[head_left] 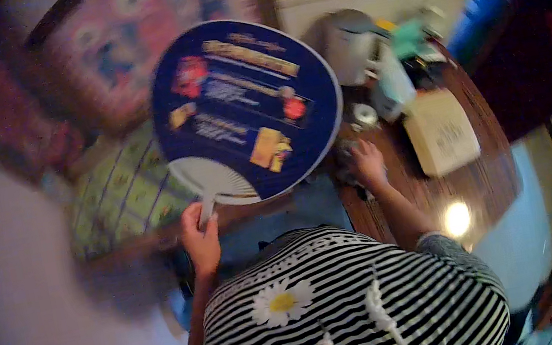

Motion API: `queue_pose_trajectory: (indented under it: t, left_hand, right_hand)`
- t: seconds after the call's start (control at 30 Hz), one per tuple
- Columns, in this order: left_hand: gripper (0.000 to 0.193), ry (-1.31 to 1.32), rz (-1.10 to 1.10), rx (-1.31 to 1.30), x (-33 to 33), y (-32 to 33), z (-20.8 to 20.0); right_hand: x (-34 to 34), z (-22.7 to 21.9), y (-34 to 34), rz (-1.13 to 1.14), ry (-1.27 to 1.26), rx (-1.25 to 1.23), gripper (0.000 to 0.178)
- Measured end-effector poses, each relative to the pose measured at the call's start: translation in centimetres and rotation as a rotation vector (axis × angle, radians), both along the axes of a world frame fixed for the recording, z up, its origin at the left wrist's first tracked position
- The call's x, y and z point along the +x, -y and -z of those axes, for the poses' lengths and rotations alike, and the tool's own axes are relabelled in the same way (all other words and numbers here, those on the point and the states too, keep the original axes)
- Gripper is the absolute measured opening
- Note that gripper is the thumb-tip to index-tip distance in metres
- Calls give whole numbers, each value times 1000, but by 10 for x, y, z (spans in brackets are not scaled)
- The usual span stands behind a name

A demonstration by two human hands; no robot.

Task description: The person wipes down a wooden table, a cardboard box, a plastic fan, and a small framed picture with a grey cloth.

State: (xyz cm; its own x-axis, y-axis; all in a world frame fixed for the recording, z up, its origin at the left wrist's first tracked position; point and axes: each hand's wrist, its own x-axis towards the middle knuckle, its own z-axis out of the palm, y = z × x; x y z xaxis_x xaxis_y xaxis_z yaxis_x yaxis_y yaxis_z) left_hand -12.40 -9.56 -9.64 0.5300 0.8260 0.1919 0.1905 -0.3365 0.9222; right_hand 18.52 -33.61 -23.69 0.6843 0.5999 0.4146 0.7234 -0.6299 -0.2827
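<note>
A person in a black-and-white striped top [362, 283] held up a large, round, dark blue hand fan [246, 107] at the centre of the frame, its broad face printed with yellow and white lettering and small red and gold pictures. The left hand [201, 241], left of centre, was closed around the slim white handle [207, 210], below the fan's white ribs; the fan tilted up and to the right.

The right hand [368, 165], right of centre, reached over the near left edge of a brown wooden table [405, 194], its fingers bent at a dark grey object [345, 160]. Blur hid whether that hand gripped the object or only touched it.

To the right of the right hand stood a cream-coloured, box-shaped package [440, 132] with dark print. Above the hand lay a small white ring-shaped item [363, 115], near a pale blue packet [393, 89]. Behind them, toward the upper right, were a grey, rounded container [347, 49] and a mint-green item [409, 39].

A seat with a green patterned cover [121, 192] spread across the left, partly behind the fan, below a pink patterned panel [136, 49] at upper left. A white daisy with a yellow centre [282, 303] decorated the top at lower centre, and a round glare [457, 219] shone from the tabletop at lower right.
</note>
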Motion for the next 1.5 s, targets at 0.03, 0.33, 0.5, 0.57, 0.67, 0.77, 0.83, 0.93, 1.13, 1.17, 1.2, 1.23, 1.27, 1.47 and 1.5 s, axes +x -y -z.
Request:
queue_pose_trajectory:
  t: [0.03, 0.33, 0.5, 0.57, 0.67, 0.77, 0.83, 0.93, 1.13, 1.17, 1.2, 1.23, 1.27, 1.47, 1.5]
  left_hand:
    - [32, -5, 119, 12, 20, -1, -6]
    - [30, 297, 713, -395, 125, 52, -26]
    - [24, 276, 781, -606, 163, 111, -19]
    - [24, 130, 949, -559, 172, 131, -16]
    - [32, -44, 1128, -372, 184, 149, -14]
    - [37, 36, 1212, -506, 179, 158, -11]
    - [38, 4, 1189, -554, 174, 149, -1]
    - [37, -115, 1187, -690, 171, 123, 25]
    - [28, -124, 1040, -690, 150, 93, 39]
    - [27, -114, 1006, -700, 148, 89, 39]
    - [26, -107, 974, -710, 143, 86, 38]
    - [26, -103, 937, -717, 137, 84, 37]
    - [26, -102, 919, -699, 130, 80, 35]
    - [27, -103, 818, -661, 105, 66, 37]
    - [28, -105, 820, -605, 100, 64, 36]
  right_hand:
    - [5, 2, -12, 4, 85, 135, 42]
    - [-121, -121, -28, -601, -795, 457, 50]
    - [-139, -123, 2, -218, -759, 573, 34]
    - [-141, -115, 23, -141, -717, 535, 24]
    - [-144, -105, 48, 77, -924, 854, 17]
    - [-123, -81, 93, 426, -808, 1112, 15]
    - [-104, -71, 140, 594, -692, 1008, 16]
    - [-81, -58, 186, 680, -806, 1167, 16]
    - [-13, -16, 191, 640, -1062, 1269, 14]
    - [1, -13, 183, 620, -1091, 1240, 14]
    - [10, -14, 171, 593, -1110, 1288, 16]
    - [15, -15, 162, 567, -1130, 1337, 17]
    - [15, -17, 153, 707, -1188, 1345, 22]
    - [-43, 21, 87, 378, -974, 264, 44]
    - [-49, -8, 65, 272, -690, 88, 50]
